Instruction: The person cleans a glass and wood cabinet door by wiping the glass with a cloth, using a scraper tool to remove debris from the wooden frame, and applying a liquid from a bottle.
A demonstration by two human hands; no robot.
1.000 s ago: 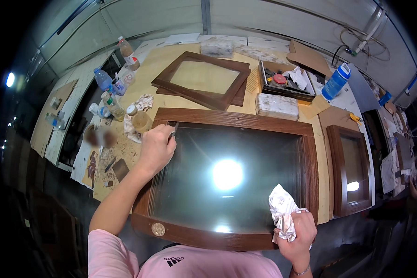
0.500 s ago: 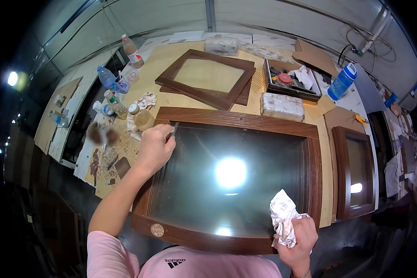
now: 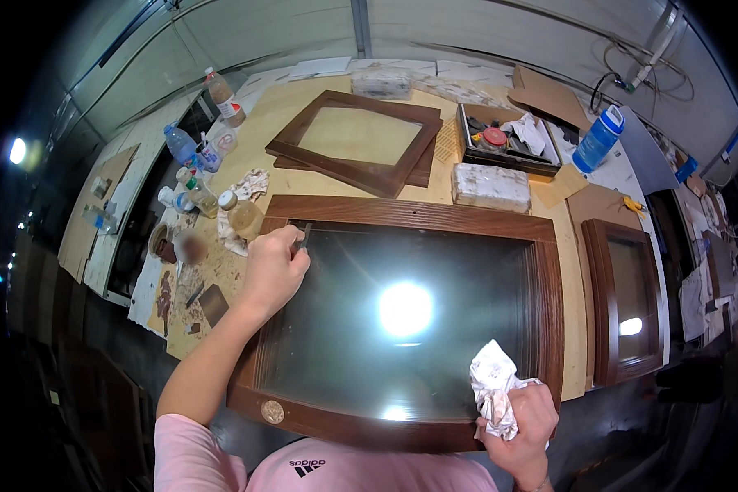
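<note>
Likely heavy and stiff, with slick, breakable glass [image 3: 344, 344], the door [image 3: 418, 215] lies at the counter's [image 3: 575, 344] six o'clock, best held by its frame [image 3: 549, 312] at three and nine, left hand [image 3: 275, 266] pinching a thin tool [image 3: 306, 235] at ten, right hand [image 3: 527, 422] clutching a rag [image 3: 493, 381] at five.
</note>
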